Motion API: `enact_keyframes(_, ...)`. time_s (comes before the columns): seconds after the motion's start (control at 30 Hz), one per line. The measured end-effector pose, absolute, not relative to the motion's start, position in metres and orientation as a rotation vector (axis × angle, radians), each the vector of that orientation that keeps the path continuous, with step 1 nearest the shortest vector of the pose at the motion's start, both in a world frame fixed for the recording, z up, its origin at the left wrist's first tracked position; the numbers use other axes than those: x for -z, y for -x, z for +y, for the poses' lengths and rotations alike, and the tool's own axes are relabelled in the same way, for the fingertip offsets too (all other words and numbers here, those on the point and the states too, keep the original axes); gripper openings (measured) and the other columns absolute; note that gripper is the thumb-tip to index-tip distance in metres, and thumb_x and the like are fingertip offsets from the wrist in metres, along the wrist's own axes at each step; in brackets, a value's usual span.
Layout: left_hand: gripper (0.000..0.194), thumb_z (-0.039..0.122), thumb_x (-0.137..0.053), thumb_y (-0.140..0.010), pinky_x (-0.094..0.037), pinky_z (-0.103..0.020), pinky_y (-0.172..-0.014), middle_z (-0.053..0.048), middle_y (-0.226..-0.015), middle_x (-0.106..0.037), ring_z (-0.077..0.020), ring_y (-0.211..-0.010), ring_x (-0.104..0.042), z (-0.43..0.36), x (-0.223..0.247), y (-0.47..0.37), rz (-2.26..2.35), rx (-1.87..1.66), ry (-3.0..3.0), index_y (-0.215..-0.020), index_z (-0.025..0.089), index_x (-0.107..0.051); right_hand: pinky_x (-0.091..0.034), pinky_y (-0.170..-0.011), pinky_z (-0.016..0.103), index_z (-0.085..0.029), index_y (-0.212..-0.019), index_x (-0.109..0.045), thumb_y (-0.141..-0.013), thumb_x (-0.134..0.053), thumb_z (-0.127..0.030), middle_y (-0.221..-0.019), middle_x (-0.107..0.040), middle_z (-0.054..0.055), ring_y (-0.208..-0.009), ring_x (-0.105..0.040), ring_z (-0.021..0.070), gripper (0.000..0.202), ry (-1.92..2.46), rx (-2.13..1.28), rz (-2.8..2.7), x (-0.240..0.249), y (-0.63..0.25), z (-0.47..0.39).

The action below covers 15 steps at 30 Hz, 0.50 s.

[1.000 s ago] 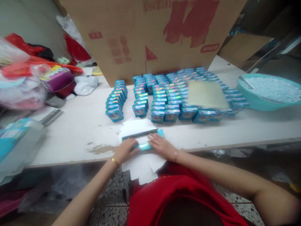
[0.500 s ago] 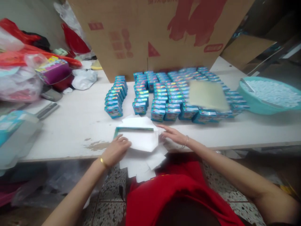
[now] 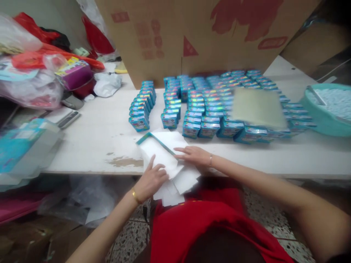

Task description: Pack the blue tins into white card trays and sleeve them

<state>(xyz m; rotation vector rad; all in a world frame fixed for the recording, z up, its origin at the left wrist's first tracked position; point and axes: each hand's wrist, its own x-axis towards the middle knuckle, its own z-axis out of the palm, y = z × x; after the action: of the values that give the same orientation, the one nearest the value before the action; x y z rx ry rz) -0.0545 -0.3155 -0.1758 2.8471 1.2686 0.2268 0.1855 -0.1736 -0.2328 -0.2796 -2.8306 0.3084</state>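
Note:
A carton blank [image 3: 157, 150], white inside with thin teal edges folded up along two sides, lies slanted at the table's front edge. Beneath it is a loose pile of flat white card pieces [image 3: 183, 180], overhanging the edge. My left hand [image 3: 155, 178] rests on the blank's lower part, fingers apart, index finger stretched forward. From the right, my right hand [image 3: 196, 155] reaches in with outstretched fingers touching the blank's long teal edge. Neither hand is closed round anything. Printing on the blank's outer side is hidden.
Rows of small blue boxes [image 3: 192, 128] stand behind, with a blurred pale sheet [image 3: 257, 107] over some. A large brown cardboard box [image 3: 170, 69] rises at the back. At right is a teal basin [image 3: 309, 109]; at left, bags [image 3: 35, 87] and flat blue cartons [image 3: 24, 142].
The carton blank has turned clockwise, its long teal edge now sloping down to the right. My left hand has moved right along it, and my right fingers now lie against that edge.

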Motion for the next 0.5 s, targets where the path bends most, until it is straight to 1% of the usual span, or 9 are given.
enact_keyframes(0.1, 0.019, 0.014, -0.043, -0.089, -0.013, -0.061, -0.111, -0.005, -0.091, -0.064, -0.0199, -0.108, -0.053, -0.321, 0.175, 0.07, 1.362, -0.273, -2.803, -0.081, 0.019, -0.06, -0.044, -0.071, 0.029, -0.022, -0.107, -0.058, -0.093, -0.043, -0.017, -0.14, -0.044, 0.008, -0.083, -0.052, 0.0144, 0.021, 0.06, -0.17, -2.877, 0.24, -0.174, -0.168)
enact_keyframes(0.17, 0.018, 0.013, -0.045, -0.087, -0.017, -0.061, -0.11, -0.007, -0.101, -0.064, -0.0215, -0.113, -0.05, -0.323, 0.176, 0.076, 1.388, -0.296, -2.779, -0.081, 0.019, -0.061, -0.042, -0.072, 0.029, -0.019, -0.095, -0.06, -0.094, -0.041, -0.016, -0.13, -0.052, 0.009, -0.083, -0.051, 0.0148, 0.019, -0.023, -0.151, -2.887, 0.245, -0.168, -0.167)
enact_keyframes(0.2, 0.018, 0.013, -0.045, -0.087, -0.018, -0.06, -0.11, -0.007, -0.102, -0.064, -0.0216, -0.113, -0.049, -0.322, 0.177, 0.078, 1.387, -0.301, -2.771, -0.082, 0.019, -0.061, -0.041, -0.073, 0.029, -0.018, -0.093, -0.06, -0.094, -0.04, -0.016, -0.123, -0.056, 0.01, -0.085, -0.051, 0.0152, 0.02, -0.048, -0.154, -2.894, 0.246, -0.165, -0.167)
enact_keyframes(0.23, 0.018, 0.012, -0.045, -0.086, -0.019, -0.059, -0.11, -0.006, -0.099, -0.064, -0.021, -0.11, -0.05, -0.322, 0.177, 0.079, 1.391, -0.305, -2.763, -0.082, 0.019, -0.061, -0.04, -0.075, 0.029, -0.018, -0.093, -0.059, -0.095, -0.039, -0.017, -0.116, -0.058, 0.009, -0.086, -0.05, 0.0156, 0.02, -0.063, -0.16, -2.901, 0.246, -0.163, -0.168)
enact_keyframes(0.3, 0.019, 0.013, -0.045, -0.086, -0.022, -0.057, -0.11, -0.004, -0.086, -0.064, -0.0188, -0.096, -0.052, -0.318, 0.178, 0.078, 1.449, -0.315, -2.743, -0.081, 0.02, -0.061, -0.039, -0.076, 0.028, -0.018, -0.094, -0.059, -0.095, -0.04, -0.019, -0.103, -0.059, 0.008, -0.087, -0.049, 0.0161, 0.02, -0.061, -0.177, -2.91, 0.245, -0.157, -0.172)
enact_keyframes(0.37, 0.02, 0.015, -0.044, -0.087, -0.023, -0.056, -0.109, -0.002, -0.073, -0.06, -0.0171, -0.081, -0.05, -0.314, 0.178, 0.073, 1.555, -0.331, -2.721, -0.075, 0.019, -0.06, -0.039, -0.072, 0.027, -0.018, -0.093, -0.059, -0.095, -0.041, -0.022, -0.092, -0.057, 0.006, -0.082, -0.048, 0.0158, 0.019, -0.048, -0.2, -2.902, 0.243, -0.151, -0.179)
enact_keyframes(0.43, 0.023, 0.015, -0.043, -0.087, -0.024, -0.056, -0.108, -0.001, -0.066, -0.056, -0.0167, -0.075, -0.047, -0.31, 0.178, 0.068, 1.631, -0.332, -2.709, -0.071, 0.019, -0.058, -0.038, -0.069, 0.026, -0.018, -0.095, -0.058, -0.095, -0.041, -0.024, -0.083, -0.054, 0.004, -0.076, -0.046, 0.0152, 0.019, -0.026, -0.225, -2.88, 0.242, -0.145, -0.187)
enact_keyframes(0.5, 0.024, 0.013, -0.041, -0.087, -0.025, -0.056, -0.108, -0.001, -0.065, -0.055, -0.0172, -0.074, -0.046, -0.307, 0.179, 0.065, 1.645, -0.305, -2.715, -0.07, 0.019, -0.057, -0.038, -0.067, 0.025, -0.017, -0.095, -0.058, -0.096, -0.039, -0.024, -0.08, -0.054, 0.004, -0.073, -0.046, 0.015, 0.021, 0.004, -0.252, -2.856, 0.243, -0.142, -0.193)
